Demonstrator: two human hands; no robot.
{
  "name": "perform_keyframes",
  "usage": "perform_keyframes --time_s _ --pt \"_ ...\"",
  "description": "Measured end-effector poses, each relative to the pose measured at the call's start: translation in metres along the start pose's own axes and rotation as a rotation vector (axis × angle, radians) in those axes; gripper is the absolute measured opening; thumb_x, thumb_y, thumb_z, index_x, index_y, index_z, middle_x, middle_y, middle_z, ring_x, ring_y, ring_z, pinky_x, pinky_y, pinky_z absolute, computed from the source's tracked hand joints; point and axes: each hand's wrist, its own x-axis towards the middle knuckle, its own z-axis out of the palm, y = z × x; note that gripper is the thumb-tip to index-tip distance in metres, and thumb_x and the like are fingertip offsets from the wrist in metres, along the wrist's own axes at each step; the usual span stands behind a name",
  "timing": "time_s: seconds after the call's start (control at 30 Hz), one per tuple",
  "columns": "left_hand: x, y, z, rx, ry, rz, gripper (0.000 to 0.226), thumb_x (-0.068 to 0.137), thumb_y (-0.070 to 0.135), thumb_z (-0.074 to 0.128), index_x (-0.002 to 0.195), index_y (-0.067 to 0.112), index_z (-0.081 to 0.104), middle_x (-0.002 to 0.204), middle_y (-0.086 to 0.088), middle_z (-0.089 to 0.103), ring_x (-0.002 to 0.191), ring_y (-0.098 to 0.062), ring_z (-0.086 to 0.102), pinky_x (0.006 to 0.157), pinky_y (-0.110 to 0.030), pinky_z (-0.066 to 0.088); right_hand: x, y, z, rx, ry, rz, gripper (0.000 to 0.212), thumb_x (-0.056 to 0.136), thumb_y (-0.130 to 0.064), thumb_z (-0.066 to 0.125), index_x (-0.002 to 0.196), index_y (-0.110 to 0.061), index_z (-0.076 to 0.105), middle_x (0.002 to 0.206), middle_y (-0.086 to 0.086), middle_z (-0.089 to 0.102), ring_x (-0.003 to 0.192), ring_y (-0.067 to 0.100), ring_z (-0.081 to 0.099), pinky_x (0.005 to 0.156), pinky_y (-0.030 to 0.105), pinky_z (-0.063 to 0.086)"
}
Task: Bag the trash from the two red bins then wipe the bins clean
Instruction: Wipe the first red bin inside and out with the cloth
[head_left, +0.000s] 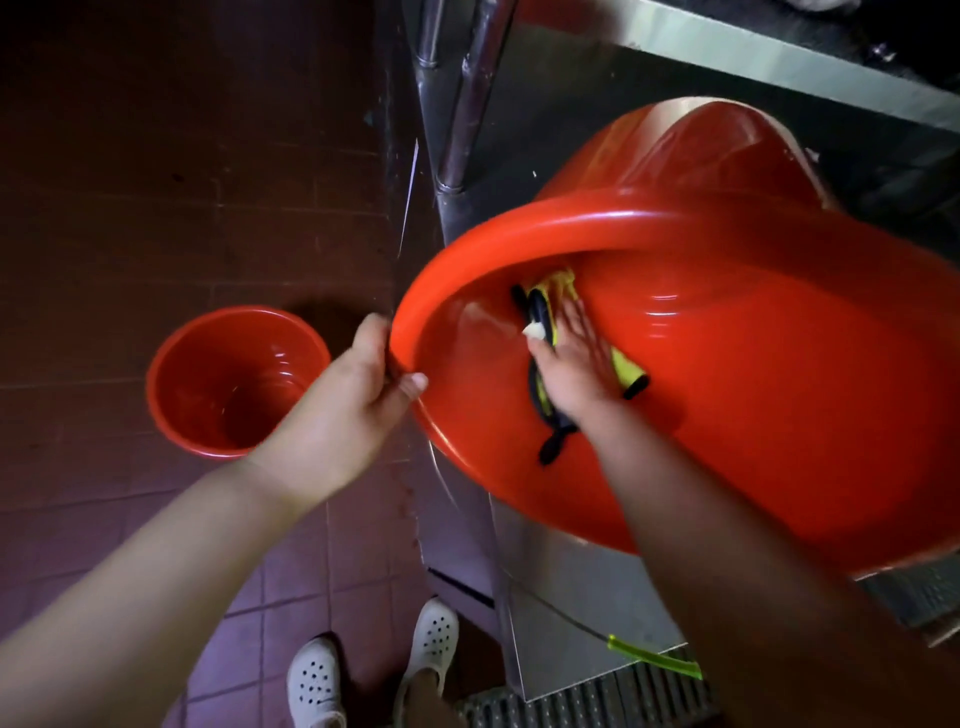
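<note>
Dark reddish-brown floor tiles (156, 208) cover the left side, paler and pinkish near the bottom. A stainless steel counter (571, 587) stands at right, with two shiny metal pipes (467, 104) running up beside its corner. White perforated clogs (317, 680) rest on the tiles below. A neon-green tube (654, 659) lies over a metal floor grate (597, 699).

The dark reddish-brown tiled floor (130, 218) carries a small round red plastic bin (236, 382), standing upright and open. Right of that bin, a stainless-steel counter unit (561, 597) stands on the floor, with a metal floor grate (587, 699) at its foot. A large red plastic bin (727, 395) lies tilted against the steel unit. Below the small bin, two white perforated clogs (317, 680) stand on the tiles. A yellow-green tube (654, 662) lies by the grate.
</note>
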Motion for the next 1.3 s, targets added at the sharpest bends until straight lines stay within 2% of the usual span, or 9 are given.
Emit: perform_keyframes --time_s 0.17,0.27,0.37,0.47,0.63,0.87,1.03,1.2,1.3 --pt "0.003 0.0 0.007 -0.105 0.075 -0.003 0.018 0.088 0.025 0.056 0.097 0.034 0.043 0.079 0.02 0.06 0.069 0.002 0.057 0.067 -0.014 0.047 0.032 0.024 -0.008 -0.102 -0.068 0.039 0.069 0.096 -0.052 0.027 0.151 -0.018 0.001 0.159 -0.003 -0.003 0.146 0.013 -0.007 0.116 0.03 -0.003" --pt "-0.017 -0.016 0.033 -0.26 -0.004 -0.132 0.036 0.091 -0.002 0.051 0.112 0.026 0.042 0.106 0.001 0.06 0.092 0.001 0.059 0.088 -0.019 0.047 0.025 0.012 -0.006 -0.106 -0.06 0.027 0.065 0.096 -0.052 0.026 0.151 -0.021 0.008 0.16 -0.003 -0.002 0.146 0.015 -0.005 0.116 0.031 -0.002" --pt "-0.032 -0.029 0.048 -0.239 -0.01 -0.221 0.045 0.092 -0.003 0.047 0.126 0.023 0.031 0.111 0.006 0.055 0.104 0.0 0.053 0.102 -0.032 0.043 -0.001 -0.01 -0.002 -0.066 -0.023 0.026 0.062 0.097 -0.049 0.03 0.15 -0.019 0.017 0.16 0.0 0.003 0.146 0.016 -0.002 0.116 0.031 -0.001" --pt "-0.032 -0.029 0.052 -0.288 0.017 -0.197 0.045 0.092 -0.004 0.046 0.121 0.026 0.032 0.108 0.009 0.055 0.097 0.006 0.053 0.098 -0.033 0.043 -0.054 -0.038 0.01 0.027 0.059 -0.046 0.064 0.096 -0.046 0.037 0.149 -0.016 0.02 0.159 0.007 0.007 0.146 0.02 0.004 0.117 0.031 0.001" --pt "-0.032 -0.031 0.05 -0.214 0.035 -0.123 0.047 0.092 0.002 0.052 0.122 0.032 0.032 0.111 0.011 0.057 0.098 0.006 0.053 0.09 -0.013 0.042 -0.138 -0.069 0.023 0.182 0.063 -0.16 0.073 0.087 -0.054 0.024 0.15 -0.017 0.016 0.158 0.005 0.01 0.146 0.019 0.005 0.117 0.028 0.0" --pt "-0.024 -0.02 0.026 -0.162 -0.024 -0.061 0.045 0.094 0.011 0.051 0.115 0.048 0.036 0.106 0.01 0.059 0.101 -0.001 0.054 0.094 -0.031 0.045 -0.081 -0.036 0.017 0.09 0.03 -0.067 0.065 0.096 -0.043 0.042 0.15 -0.016 0.017 0.159 0.003 0.009 0.146 0.016 0.005 0.115 0.035 0.008" --pt "-0.013 -0.001 0.002 0.024 -0.094 -0.008 0.027 0.093 0.024 0.051 0.117 0.022 0.038 0.094 -0.009 0.058 0.091 -0.024 0.059 0.087 -0.048 0.049 -0.009 0.012 -0.005 -0.06 -0.058 0.016 0.062 0.098 -0.043 0.034 0.151 -0.02 0.013 0.16 -0.004 0.001 0.146 0.014 -0.001 0.118 0.036 0.006" --pt "-0.011 0.003 0.007 -0.141 0.021 -0.05 0.032 0.09 0.01 0.056 0.111 0.026 0.038 0.087 0.007 0.059 0.079 0.005 0.061 0.072 -0.011 0.047 0.01 0.028 -0.006 -0.132 -0.047 0.035 0.062 0.097 -0.047 0.027 0.151 -0.023 0.008 0.159 -0.007 -0.003 0.146 0.012 -0.005 0.116 0.031 -0.001" --pt "-0.027 -0.015 0.025 -0.316 -0.019 -0.242 0.026 0.087 -0.006 0.054 0.107 0.009 0.044 0.09 -0.004 0.06 0.088 -0.005 0.062 0.082 -0.024 0.05 0.005 0.018 -0.005 -0.13 -0.056 0.042 0.062 0.097 -0.049 0.03 0.151 -0.025 0.009 0.159 -0.005 -0.002 0.146 0.014 -0.004 0.116 0.031 -0.001"
